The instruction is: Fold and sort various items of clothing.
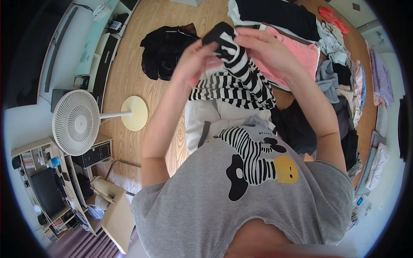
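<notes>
A black-and-white striped garment (226, 85) drapes over my white trousers (201, 117). Its black upper part (214, 32), bearing a white motif, is raised between my two hands. From the left, my left hand (197, 59) grips the edge of this part, its fingers slightly blurred. My right hand (263, 46) pinches the white edge on the other side, thumb and fingers together. A striped sleeve-like length hangs below the fingers. Just past my right hand lies a pink garment (300, 58) with white edging.
A crumpled black garment (159, 51) lies on the wood floor at left, near a white standing fan (77, 122). Black clothing (277, 17) is spread at the top. Mixed clothes (332, 77) are heaped at right, with dark garments (297, 125) by my right forearm.
</notes>
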`<state>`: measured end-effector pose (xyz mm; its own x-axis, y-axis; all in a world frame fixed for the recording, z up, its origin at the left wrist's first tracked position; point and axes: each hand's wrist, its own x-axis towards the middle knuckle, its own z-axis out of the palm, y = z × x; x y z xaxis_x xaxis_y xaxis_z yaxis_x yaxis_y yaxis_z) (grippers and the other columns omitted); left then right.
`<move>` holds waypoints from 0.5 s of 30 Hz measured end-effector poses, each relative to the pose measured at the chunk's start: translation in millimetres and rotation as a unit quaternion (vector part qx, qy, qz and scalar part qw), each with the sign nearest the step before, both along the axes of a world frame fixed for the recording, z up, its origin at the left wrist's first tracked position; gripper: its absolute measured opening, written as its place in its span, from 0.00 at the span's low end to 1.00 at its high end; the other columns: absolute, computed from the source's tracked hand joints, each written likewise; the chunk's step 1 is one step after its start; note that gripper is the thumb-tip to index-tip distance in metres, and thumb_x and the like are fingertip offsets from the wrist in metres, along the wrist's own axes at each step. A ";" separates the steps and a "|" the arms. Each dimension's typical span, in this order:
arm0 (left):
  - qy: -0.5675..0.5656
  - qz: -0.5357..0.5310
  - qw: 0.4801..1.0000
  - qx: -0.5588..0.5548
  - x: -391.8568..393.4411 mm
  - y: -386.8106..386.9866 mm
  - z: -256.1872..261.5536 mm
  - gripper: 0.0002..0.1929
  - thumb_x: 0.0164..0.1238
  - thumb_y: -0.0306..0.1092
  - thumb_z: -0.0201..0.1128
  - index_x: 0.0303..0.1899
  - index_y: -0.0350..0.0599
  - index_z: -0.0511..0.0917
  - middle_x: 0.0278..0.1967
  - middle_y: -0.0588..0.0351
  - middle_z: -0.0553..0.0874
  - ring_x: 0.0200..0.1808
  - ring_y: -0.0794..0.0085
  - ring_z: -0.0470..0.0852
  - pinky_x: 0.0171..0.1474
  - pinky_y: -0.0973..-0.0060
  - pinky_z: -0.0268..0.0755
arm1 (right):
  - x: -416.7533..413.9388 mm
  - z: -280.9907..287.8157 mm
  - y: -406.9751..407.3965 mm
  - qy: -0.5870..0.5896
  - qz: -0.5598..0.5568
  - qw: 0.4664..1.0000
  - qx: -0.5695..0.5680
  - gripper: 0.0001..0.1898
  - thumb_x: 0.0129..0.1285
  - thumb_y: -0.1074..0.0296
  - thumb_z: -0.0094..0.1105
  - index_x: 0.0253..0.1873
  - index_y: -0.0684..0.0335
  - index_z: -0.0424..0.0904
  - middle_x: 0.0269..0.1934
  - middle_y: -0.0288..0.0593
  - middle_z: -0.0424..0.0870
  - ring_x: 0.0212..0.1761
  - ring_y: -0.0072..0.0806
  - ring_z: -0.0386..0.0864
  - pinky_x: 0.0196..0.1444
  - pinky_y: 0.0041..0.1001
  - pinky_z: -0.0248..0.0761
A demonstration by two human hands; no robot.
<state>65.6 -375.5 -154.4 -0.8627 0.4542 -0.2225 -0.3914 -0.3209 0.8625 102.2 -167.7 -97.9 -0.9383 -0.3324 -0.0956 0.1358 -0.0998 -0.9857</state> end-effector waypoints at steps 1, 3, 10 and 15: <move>-0.001 0.024 1.000 0.000 -14.1 -5.4 14.2 0.12 0.74 0.31 0.59 0.53 0.39 0.74 0.47 0.51 0.85 0.45 0.64 0.87 0.49 0.68 0.82 | -9.7 12.4 5.3 0.021 0.004 0.999 0.043 0.16 0.71 0.60 0.57 0.57 0.63 0.81 0.44 0.31 0.85 0.44 0.17 0.80 0.47 0.21 0.72; 0.057 0.056 0.996 0.026 -43.8 -26.5 53.0 0.12 0.74 0.31 0.57 0.54 0.39 0.74 0.48 0.51 0.85 0.45 0.63 0.87 0.50 0.67 0.83 | -23.4 53.8 9.8 0.117 -0.037 0.990 0.075 0.16 0.71 0.60 0.57 0.56 0.63 0.81 0.44 0.31 0.85 0.40 0.19 0.80 0.43 0.23 0.72; 0.273 0.125 0.953 0.045 -107.2 -147.9 240.4 0.11 0.77 0.31 0.52 0.53 0.37 0.75 0.49 0.51 0.85 0.54 0.64 0.83 0.59 0.66 0.77 | -75.1 227.6 2.4 0.292 -0.037 0.940 0.174 0.12 0.73 0.60 0.50 0.48 0.60 0.81 0.41 0.38 0.85 0.37 0.22 0.81 0.40 0.22 0.74; 0.403 0.326 0.849 -0.101 -77.9 -179.2 334.7 0.13 0.75 0.31 0.57 0.56 0.41 0.77 0.45 0.55 0.86 0.47 0.70 0.84 0.52 0.73 0.76 | -106.9 296.5 -30.7 0.278 -0.038 0.946 0.161 0.13 0.71 0.61 0.50 0.49 0.62 0.80 0.43 0.41 0.85 0.42 0.26 0.81 0.46 0.27 0.76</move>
